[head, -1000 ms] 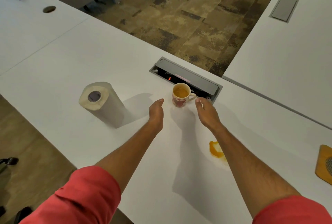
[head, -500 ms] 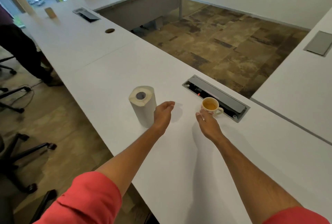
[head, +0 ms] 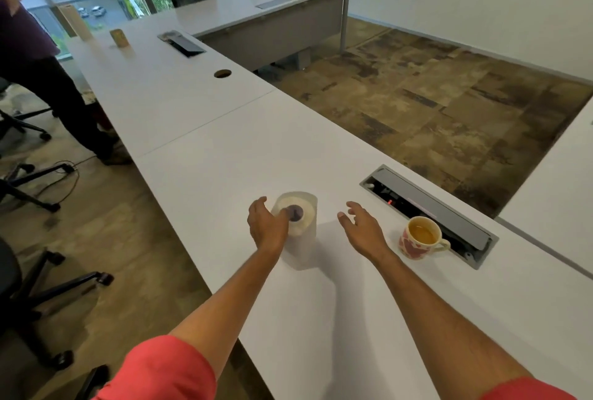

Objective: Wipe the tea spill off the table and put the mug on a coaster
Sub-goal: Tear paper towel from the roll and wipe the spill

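Note:
A paper towel roll [head: 306, 236] stands upright on the white table [head: 224, 156]. My left hand [head: 266, 228] is at the roll's left side, fingers spread over its top near the core, thumb apart; no firm grip shows. My right hand [head: 364, 228] hovers open just right of the roll, holding nothing. A mug [head: 417, 239] with a red heart pattern, holding tea, stands right of that hand, untouched, its handle pointing right. No spill and no coaster show in this view.
A grey cable box [head: 430, 210] with a raised lid is set into the table just behind the mug. A person [head: 32, 56] stands at far left beside office chairs [head: 32, 287]. A small box [head: 119, 38] sits on the far desk.
The view swung left and up, so the spill and coaster left the frame. Both hands moved left from the mug; my left hand now reaches the paper towel roll.

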